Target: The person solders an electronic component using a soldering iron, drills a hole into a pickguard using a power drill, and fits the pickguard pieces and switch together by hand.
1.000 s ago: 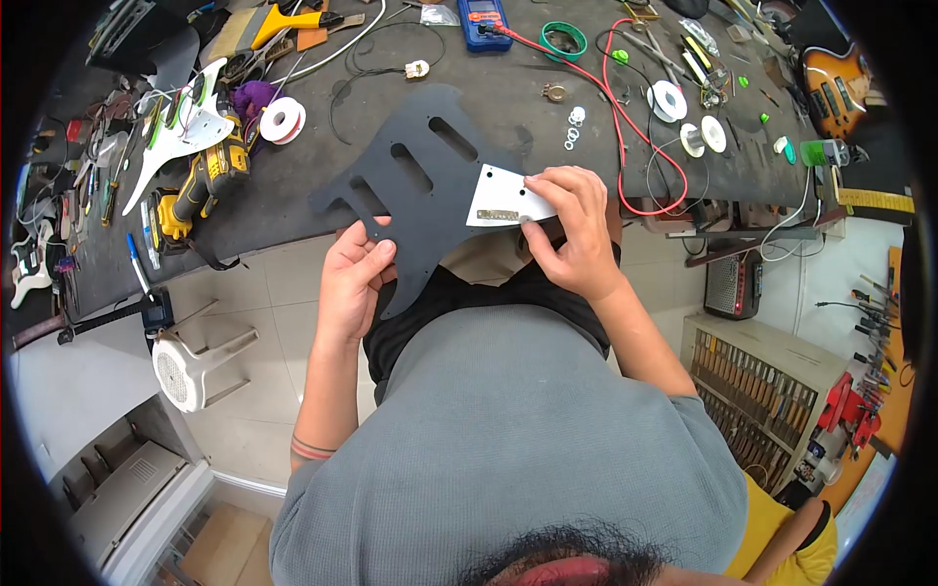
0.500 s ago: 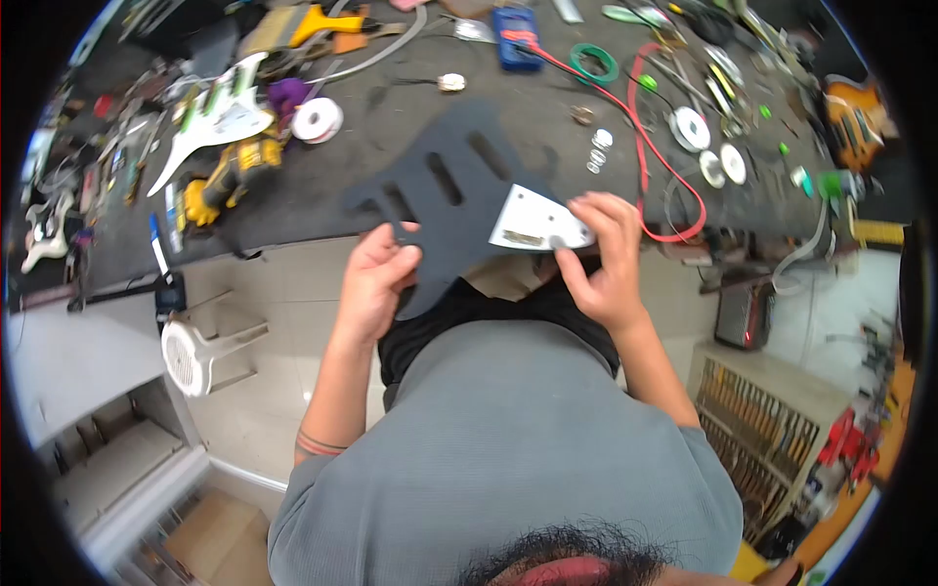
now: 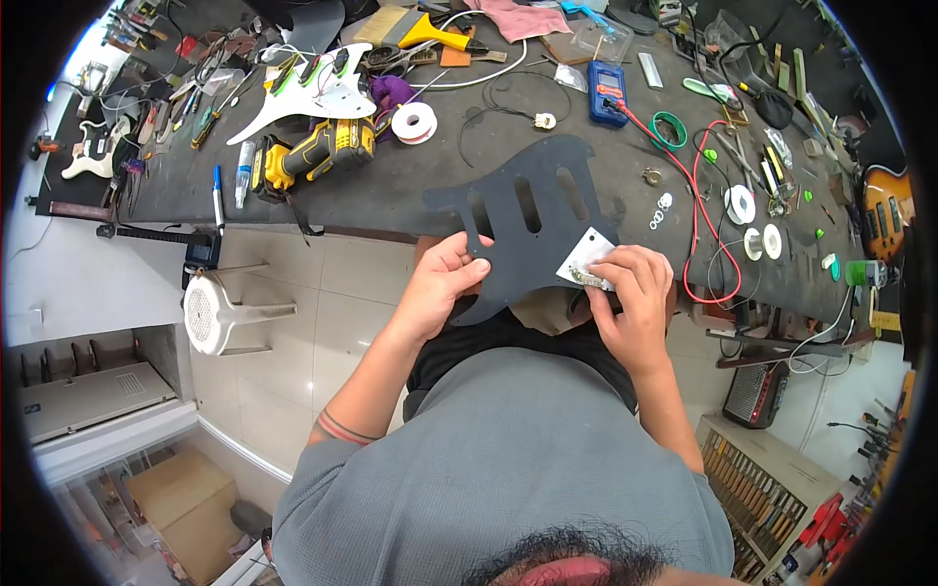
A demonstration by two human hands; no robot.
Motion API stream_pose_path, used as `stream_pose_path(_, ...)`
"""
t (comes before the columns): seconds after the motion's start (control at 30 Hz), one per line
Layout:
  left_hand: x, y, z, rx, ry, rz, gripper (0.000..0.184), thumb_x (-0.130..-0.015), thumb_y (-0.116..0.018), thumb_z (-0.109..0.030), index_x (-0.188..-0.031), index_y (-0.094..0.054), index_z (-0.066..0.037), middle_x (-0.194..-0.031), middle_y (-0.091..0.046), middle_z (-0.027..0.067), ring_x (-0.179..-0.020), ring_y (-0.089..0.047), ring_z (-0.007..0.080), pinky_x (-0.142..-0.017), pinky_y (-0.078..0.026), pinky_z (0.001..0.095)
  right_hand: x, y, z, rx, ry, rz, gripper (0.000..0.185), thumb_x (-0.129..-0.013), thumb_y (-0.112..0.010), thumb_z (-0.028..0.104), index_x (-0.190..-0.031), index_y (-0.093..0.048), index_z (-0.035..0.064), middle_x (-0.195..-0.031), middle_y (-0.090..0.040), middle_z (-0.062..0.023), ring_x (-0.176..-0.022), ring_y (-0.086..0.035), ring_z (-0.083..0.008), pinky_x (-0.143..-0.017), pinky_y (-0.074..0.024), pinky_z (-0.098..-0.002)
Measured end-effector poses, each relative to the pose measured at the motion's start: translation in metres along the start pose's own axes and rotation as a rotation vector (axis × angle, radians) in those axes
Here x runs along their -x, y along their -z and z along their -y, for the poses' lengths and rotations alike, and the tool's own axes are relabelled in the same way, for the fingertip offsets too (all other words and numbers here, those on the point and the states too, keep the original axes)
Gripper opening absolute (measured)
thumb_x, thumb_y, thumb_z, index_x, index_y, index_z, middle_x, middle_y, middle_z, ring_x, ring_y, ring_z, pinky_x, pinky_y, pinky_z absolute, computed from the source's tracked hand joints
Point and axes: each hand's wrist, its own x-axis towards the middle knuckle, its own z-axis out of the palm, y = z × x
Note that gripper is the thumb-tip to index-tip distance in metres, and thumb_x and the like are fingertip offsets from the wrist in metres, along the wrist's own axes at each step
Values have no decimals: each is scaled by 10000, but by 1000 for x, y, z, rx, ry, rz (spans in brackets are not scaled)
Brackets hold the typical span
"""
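My left hand (image 3: 445, 288) pinches the left edge of a black guitar pickguard (image 3: 513, 244) between thumb and fingers. Three long pickup slots run through the pickguard, which is held at the bench's front edge above my lap. My right hand (image 3: 633, 298) grips a small silvery-white plate (image 3: 576, 256) against the pickguard's lower right part. Its fingers curl over the plate and hide much of it. A small metallic part shows at the plate's lower edge, too covered to name.
On the dark bench (image 3: 381, 200) lie a yellow cordless drill (image 3: 313, 156), a white pickguard with pickups (image 3: 322, 88), a solder spool (image 3: 414, 123), a blue multimeter (image 3: 606, 93), a red cable (image 3: 690, 210) and several metal rings (image 3: 660, 210). A white stool (image 3: 210, 313) stands at left.
The view has shifted, so the bench and pickguard appear farther right. My right fingers have closed farther over the white plate and cover more of it. My left hand keeps its hold.
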Motion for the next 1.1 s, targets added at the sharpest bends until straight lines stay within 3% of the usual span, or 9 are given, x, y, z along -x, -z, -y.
stream_pose_path(0.13,1,-3,-6,-8,-17,-4,252,-1088,-638,-96,-1334,-619,-42,-1110,-764,77,-965,-740,145,-867,-589,316,-2,2,2,-90,-7,-56,329,-801,-823,17,-1098,-701,90,-1116,-693,-64,-1164,-646,-315,-1072,-418,-487)
stream_pose_path(0.2,4,-8,-12,-12,-18,-38,259,-1068,-673,-100,-1320,-632,-59,-1018,-725,17,-909,-691,97,-822,-558,278,-1,4,3,-183,-47,-101,330,-803,-801,-11,-1103,-694,75,-1111,-694,-86,-1164,-648,-326,-1057,-435,-482)
stream_pose_path(0.3,4,-8,-11,-7,-75,-75,277,-1058,-690,-100,-1325,-628,-62,-975,-707,-4,-882,-667,77,-799,-538,257,6,6,-2,-301,-158,-158,301,-870,-750,-54,-1144,-667,39,-1143,-674,-111,-1143,-645,-284,-1029,-469,-418)
stream_pose_path(0.43,4,7,-4,16,-235,-154,297,-1054,-691,-79,-1340,-612,-60,-1006,-724,26,-884,-683,95,-801,-542,263,14,5,-13,-737,-441,-279,192,-1046,-617,-42,-1234,-603,-5,-1241,-610,-91,-1103,-590,-157,-997,-468,-285)
stream_pose_path(0.63,7,-5,-12,161,-420,-286,323,-1032,-697,3,-1321,-562,-48,-1110,-755,131,-979,-763,194,-848,-640,348,13,5,-24,-1096,-653,-291,216,-1116,-593,116,-1306,-594,13,-1146,-704,-75,-1002,-696,-157,-966,-542,-321)
stream_pose_path(0.77,7,-5,-12,203,-472,-250,315,-1022,-692,34,-1294,-551,-40,-1167,-754,163,-1031,-778,234,-882,-675,406,16,0,-24,-1120,-717,-260,267,-1122,-582,131,-1358,-591,8,-1126,-703,-70,-996,-689,-142,-951,-552,-312)
stream_pose_path(1.1,1,-4,-4,176,-486,-278,315,-1024,-669,52,-1290,-558,-73,-1209,-736,175,-1050,-772,262,-893,-669,414,16,4,-23,-1133,-784,-188,367,-1116,-560,102,-1468,-553,-2,-1147,-692,-73,-991,-684,-126,-943,-562,-311)
